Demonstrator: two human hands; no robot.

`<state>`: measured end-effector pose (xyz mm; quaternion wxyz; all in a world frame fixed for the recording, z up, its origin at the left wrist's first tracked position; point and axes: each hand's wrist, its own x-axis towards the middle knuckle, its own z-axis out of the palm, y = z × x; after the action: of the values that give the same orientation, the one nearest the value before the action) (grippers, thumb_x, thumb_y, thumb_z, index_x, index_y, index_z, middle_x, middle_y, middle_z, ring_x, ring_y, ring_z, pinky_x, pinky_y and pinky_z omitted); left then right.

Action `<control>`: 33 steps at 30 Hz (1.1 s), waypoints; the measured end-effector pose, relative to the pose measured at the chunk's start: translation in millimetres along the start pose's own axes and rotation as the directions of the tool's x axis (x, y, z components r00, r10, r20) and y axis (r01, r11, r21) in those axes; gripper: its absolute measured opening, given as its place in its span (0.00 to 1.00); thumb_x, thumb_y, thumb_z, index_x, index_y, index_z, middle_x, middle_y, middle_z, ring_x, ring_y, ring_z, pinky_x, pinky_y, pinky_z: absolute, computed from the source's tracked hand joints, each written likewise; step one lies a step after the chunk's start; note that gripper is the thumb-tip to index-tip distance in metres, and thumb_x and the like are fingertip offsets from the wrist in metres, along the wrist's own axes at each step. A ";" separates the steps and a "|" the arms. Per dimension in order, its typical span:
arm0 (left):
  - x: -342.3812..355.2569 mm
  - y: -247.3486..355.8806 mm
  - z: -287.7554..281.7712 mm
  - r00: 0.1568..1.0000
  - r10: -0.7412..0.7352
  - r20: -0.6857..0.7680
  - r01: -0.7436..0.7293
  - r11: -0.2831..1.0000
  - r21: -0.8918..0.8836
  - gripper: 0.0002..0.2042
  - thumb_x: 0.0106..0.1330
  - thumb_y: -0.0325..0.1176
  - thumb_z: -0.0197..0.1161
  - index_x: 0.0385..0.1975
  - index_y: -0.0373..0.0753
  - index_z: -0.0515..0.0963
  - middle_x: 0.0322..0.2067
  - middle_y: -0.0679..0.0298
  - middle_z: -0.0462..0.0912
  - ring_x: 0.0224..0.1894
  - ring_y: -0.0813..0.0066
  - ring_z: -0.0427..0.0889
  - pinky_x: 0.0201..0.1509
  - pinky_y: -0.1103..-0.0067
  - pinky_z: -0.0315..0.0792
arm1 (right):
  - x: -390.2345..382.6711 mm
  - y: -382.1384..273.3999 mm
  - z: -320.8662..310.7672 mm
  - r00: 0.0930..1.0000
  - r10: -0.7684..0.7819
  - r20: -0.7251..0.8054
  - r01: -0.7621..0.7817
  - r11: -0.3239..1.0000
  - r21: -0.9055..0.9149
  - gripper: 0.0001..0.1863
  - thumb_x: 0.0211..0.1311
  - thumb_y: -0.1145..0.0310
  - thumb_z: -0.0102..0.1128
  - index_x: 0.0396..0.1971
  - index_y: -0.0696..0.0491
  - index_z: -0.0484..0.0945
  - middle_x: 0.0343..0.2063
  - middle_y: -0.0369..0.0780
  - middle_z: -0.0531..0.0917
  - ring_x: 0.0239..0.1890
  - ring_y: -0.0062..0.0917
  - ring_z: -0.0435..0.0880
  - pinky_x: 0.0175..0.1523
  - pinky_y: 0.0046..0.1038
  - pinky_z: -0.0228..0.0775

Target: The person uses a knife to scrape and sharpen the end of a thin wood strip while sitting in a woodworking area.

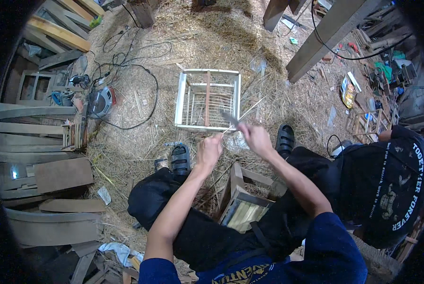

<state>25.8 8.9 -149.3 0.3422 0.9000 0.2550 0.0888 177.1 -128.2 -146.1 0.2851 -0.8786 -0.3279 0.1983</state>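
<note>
My left hand (209, 152) is closed on a thin pale stick (252, 107) that slants up to the right. My right hand (257, 139) grips a knife (230, 118), its dark blade angled forward-left across the stick. Just beyond both hands a small pale wooden cage frame (179, 99) rests on the floor, with thin bars and a reddish middle strip (207, 97). Below my arms, between my legs, is a wooden stool or frame (238, 177) that my forearms and legs partly frame; its exact kind is unclear.
Cables and a power saw (100, 102) lie left, beside stacked boards (55, 175). A wooden post (323, 35) stands upper right. Scrap items and a small frame (370, 123) are at the right. Another person in a black shirt (380, 184) is close on my right. Straw and shavings cover the floor (122, 156).
</note>
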 end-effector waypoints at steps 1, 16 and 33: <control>-2.1 -1.3 -2.2 1.000 -0.014 -0.001 0.014 1.000 -0.003 0.07 0.70 0.29 0.56 0.39 0.36 0.81 0.30 0.46 0.83 0.32 0.46 0.84 0.35 0.59 0.76 | 7.5 -4.9 -6.7 0.989 0.126 0.076 -0.134 0.984 0.115 0.28 0.75 0.47 0.43 0.39 0.54 0.85 0.17 0.48 0.81 0.20 0.45 0.83 0.31 0.44 0.76; 4.7 -47.1 -3.7 0.926 -0.043 0.375 0.219 0.870 -0.442 0.18 0.78 0.43 0.47 0.47 0.38 0.80 0.25 0.69 0.82 0.28 0.78 0.78 0.34 0.76 0.73 | 14.6 -1.2 -18.0 0.998 0.061 -0.026 -0.063 0.995 -0.081 0.31 0.73 0.44 0.44 0.28 0.57 0.83 0.20 0.54 0.81 0.28 0.53 0.83 0.38 0.50 0.75; -9.0 -27.2 -17.5 0.985 -0.057 0.162 0.084 0.983 -0.165 0.11 0.72 0.31 0.51 0.45 0.40 0.81 0.35 0.49 0.85 0.37 0.49 0.84 0.42 0.63 0.76 | 18.2 5.0 -21.0 0.968 0.224 0.114 -0.233 0.970 0.076 0.31 0.76 0.45 0.40 0.41 0.56 0.85 0.15 0.47 0.81 0.18 0.39 0.82 0.29 0.44 0.76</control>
<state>1.4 31.5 -154.0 0.4402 0.8618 0.2506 0.0271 203.5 -126.4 -136.3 0.2814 -0.8854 -0.2299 0.2900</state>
